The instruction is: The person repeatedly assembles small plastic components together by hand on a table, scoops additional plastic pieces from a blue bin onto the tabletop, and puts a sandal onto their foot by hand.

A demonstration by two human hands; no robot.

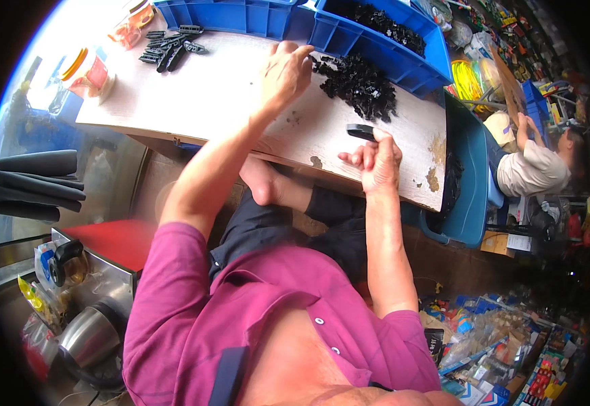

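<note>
Between the thumb and fingers of my right hand (379, 162) is a black oblong plastic piece (359, 130), held just above the near right part of the white table (214, 95). My left hand (285, 74) has its fingers bent and drawn together at the left edge of a loose pile of small black plastic parts (359, 88). Its fingertips are partly hidden, and anything between them is too small to make out. Several longer black pieces (170, 49) lie stacked at the far left of the table.
Blue bins (383, 47) line the table's far edge, one holding more black parts. A tub with an orange lid (86, 71) stands at the left. A teal bin (467, 169) sits beyond the right edge. Farther right, another person (535, 166) works at a cardboard sheet.
</note>
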